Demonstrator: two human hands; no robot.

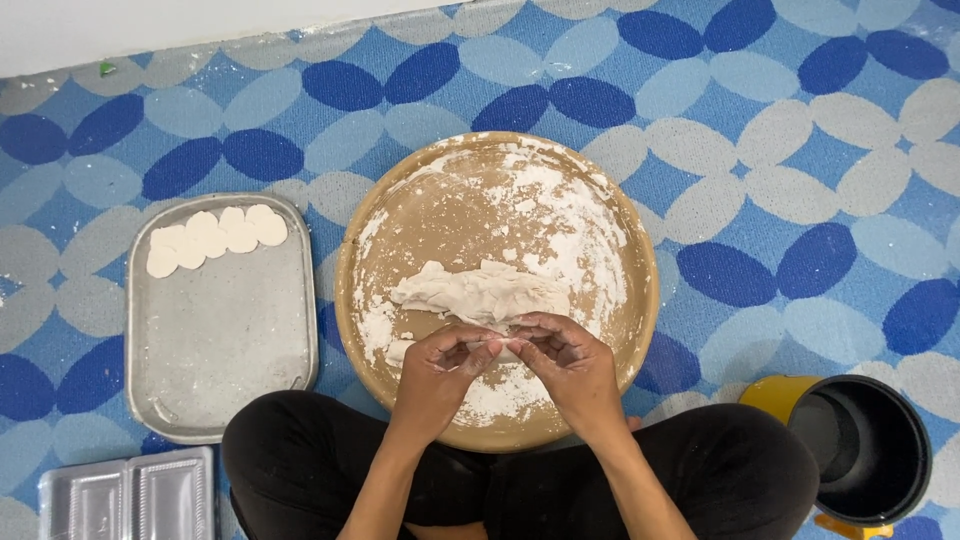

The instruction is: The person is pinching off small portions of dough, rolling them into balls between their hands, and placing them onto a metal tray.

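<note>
A round tan tray [640, 250] dusted with flour lies on the patterned floor in front of my crossed legs. A long lump of pale dough [480, 292] rests across its middle. My left hand [437, 372] and my right hand [570, 362] meet over the tray's near part, fingertips pinching a small piece of dough [497, 345] between them. Both hands are floury and sit just in front of the big lump.
To the left lies a rectangular metal tray [220, 350] with several flat round dough discs [215, 238] in its far corner. A clear plastic container [130, 495] sits at the bottom left. A yellow pot with a dark inside [860, 445] stands at the right.
</note>
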